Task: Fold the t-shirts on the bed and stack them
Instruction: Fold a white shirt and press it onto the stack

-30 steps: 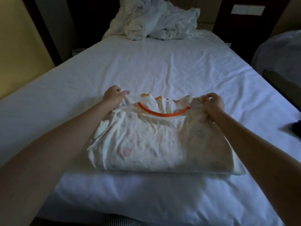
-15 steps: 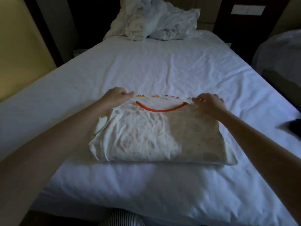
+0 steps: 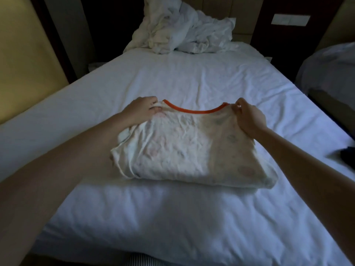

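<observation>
A pale, faintly patterned t-shirt (image 3: 192,148) with an orange neckline (image 3: 194,111) lies folded in half on the white bed (image 3: 192,77), its fold toward me. My left hand (image 3: 143,110) pinches the shirt's far left shoulder beside the collar. My right hand (image 3: 247,118) pinches the far right shoulder and holds it slightly raised off the layer beneath. A crumpled heap of white and cream cloth (image 3: 182,33) sits at the head of the bed; I cannot tell what garments it holds.
A yellow wall (image 3: 23,60) runs along the left of the bed. A second bed (image 3: 330,73) stands to the right across a dark gap. A dark object (image 3: 347,156) lies at the bed's right edge. Dark headboard panels stand behind the heap.
The far edge of the shirt has been pulled taut and smoothed; the bunched collar now lies flat. Both hands shifted slightly outward and away from me along that edge.
</observation>
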A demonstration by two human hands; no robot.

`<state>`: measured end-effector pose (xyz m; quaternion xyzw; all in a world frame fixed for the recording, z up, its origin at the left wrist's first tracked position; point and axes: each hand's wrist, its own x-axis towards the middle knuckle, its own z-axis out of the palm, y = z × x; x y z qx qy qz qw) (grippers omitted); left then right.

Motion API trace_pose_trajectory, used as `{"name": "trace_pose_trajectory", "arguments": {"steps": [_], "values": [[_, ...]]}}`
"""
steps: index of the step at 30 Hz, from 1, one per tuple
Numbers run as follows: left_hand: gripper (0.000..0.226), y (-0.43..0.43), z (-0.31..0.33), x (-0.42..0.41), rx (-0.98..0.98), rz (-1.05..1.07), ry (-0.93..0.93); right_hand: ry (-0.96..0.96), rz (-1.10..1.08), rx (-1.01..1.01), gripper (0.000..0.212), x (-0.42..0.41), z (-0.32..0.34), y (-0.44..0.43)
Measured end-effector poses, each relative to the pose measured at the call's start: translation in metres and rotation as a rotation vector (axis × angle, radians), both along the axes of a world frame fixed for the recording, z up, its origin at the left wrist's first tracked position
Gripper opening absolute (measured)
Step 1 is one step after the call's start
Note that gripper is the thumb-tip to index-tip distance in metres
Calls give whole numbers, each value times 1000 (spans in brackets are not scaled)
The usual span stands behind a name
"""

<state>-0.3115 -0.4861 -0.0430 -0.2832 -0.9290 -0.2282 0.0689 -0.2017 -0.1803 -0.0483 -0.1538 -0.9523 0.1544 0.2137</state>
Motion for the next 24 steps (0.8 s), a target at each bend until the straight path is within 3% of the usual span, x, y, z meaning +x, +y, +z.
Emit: {"name": "trace_pose_trajectory", "arguments": {"steps": [3, 5, 7, 9, 12, 14, 15, 18, 19, 24], "values": [[25, 16, -8, -16, -94, 66, 38, -14, -5, 23, 24, -19, -5, 7], [38, 23, -27, -19, -263, 110, 2, -200, 25, 75, 26, -26, -22, 11], [50, 28, -41, -20, -393, 132, 92, -389, 19, 146, 37, -27, -35, 14], [47, 27, -36, -14, -361, 131, 252, -322, -19, 173, 41, -24, -30, 11], [41, 14, -11, 8, -126, 124, 313, -89, 7, 168, 41, -5, 0, -11], [57, 3, 1, 34, -6, 59, 225, -90, 124, 193, 50, 21, 14, -40], [71, 1, 0, 49, -43, 2, 137, -158, 173, 214, 53, 35, 13, -56], [80, -5, -39, 78, -458, -58, -82, -478, 257, 190, 50, 69, -24, -85], [79, -9, -53, 83, -490, -46, -110, -530, 272, 136, 51, 75, -38, -87], [85, -22, -65, 81, -288, -26, -118, -457, 252, 15, 49, 70, -59, -74]]}}
